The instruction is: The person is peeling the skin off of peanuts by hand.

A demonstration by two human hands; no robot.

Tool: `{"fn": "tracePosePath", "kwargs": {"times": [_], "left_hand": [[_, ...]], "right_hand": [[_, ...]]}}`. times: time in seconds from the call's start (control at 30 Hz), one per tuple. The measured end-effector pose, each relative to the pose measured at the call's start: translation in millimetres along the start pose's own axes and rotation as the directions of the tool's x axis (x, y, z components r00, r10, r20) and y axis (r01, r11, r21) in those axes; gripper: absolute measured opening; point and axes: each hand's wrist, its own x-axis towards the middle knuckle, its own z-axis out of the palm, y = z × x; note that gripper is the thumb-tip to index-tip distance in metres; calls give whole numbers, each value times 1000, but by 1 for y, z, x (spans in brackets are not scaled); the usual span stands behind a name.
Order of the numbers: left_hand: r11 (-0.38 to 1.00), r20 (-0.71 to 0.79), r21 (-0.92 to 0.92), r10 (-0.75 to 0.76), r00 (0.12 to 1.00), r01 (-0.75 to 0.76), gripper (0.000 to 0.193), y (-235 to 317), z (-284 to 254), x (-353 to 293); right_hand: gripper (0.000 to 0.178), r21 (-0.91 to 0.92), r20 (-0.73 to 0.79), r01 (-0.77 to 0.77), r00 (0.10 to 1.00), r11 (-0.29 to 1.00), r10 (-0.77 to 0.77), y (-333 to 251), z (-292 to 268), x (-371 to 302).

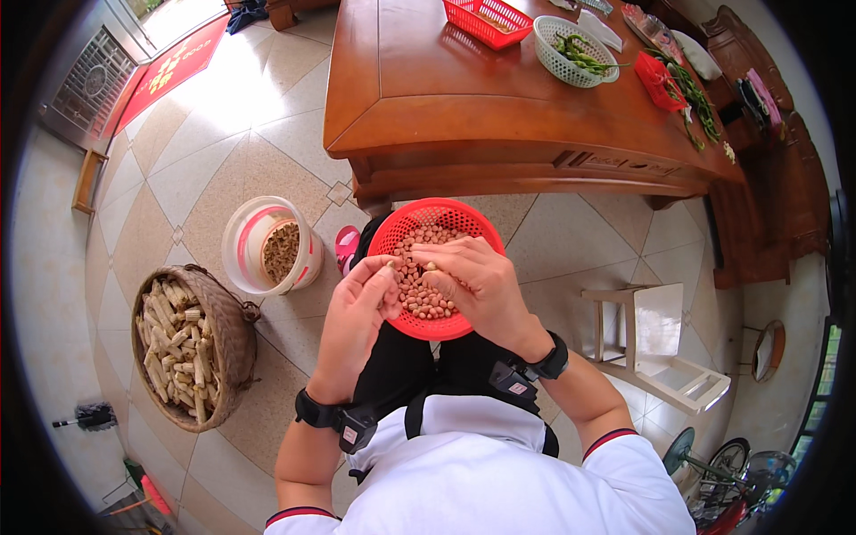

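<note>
A round red plastic basket (406, 224) rests on my lap and holds several shelled peanuts (419, 294). My left hand (352, 325) hovers over the basket's left rim, its fingertips pinched on a small peanut. My right hand (477, 285) lies over the right half of the basket, fingers curled on another peanut close to the left hand's fingertips. Both wrists wear black bands with small devices.
A white bucket (259, 234) with tan husks stands on the tiled floor at my left, next to a woven basket (227, 343) full of peanut pods. A wooden table (428, 98) ahead carries a red basket (486, 20), a white basket (557, 55) with green beans. A white stool (660, 343) lies tipped at right.
</note>
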Motion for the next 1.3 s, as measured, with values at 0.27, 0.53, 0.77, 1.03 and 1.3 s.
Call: {"fn": "tracePosePath", "kwargs": {"times": [0.27, 0.53, 0.77, 1.03, 1.3], "left_hand": [[760, 100, -625, -148, 984, 178, 14, -4, -31, 4], [818, -246, -561, -19, 969, -127, 13, 2, -124, 36], [985, -597, -96, 59, 800, -144, 58, 17, -256, 61], [990, -311, 24, 139, 940, -139, 37, 27, -124, 25], [986, 25, 63, 156, 987, -157, 27, 1, -5, -3]], "right_hand": [[21, -164, 6, -21, 1000, 986, 22, 17, 26, 2], [14, -348, 257, 0, 962, 938, 96, 37, 60, -8], [16, -279, 325, -4, 941, 960, 98, 30, 58, -3], [12, 13, 258, -386, 892, 922, 370, 16, 39, -1], [22, 369, 192, -494, 870, 788, 455, -11, 9, -3]]}}
